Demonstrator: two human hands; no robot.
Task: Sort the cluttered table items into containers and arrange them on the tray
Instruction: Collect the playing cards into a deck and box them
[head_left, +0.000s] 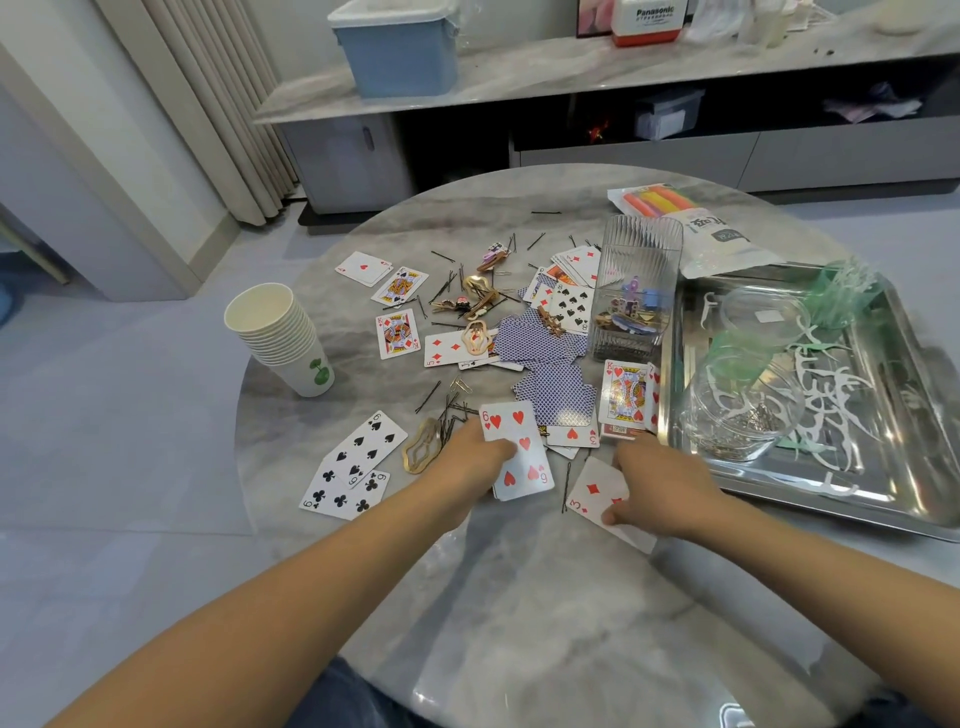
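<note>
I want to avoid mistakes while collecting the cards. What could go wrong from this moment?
1. Black hairpins lie between the cards; the left hand, holding the six of hearts, might gather pins into the stack.
2. The right hand picks up the three of diamonds close to the metal tray; a careless move could bump the glass jar.

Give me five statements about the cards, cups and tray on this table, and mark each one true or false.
1. The left hand holds the six of hearts. True.
2. The right hand touches a three of diamonds. True.
3. The paper cups stand on the tray. False: they stand on the table, far left.
4. The ribbed clear container is empty. False: it holds hair clips.
5. The king of hearts lies face down. False: face up.
</note>
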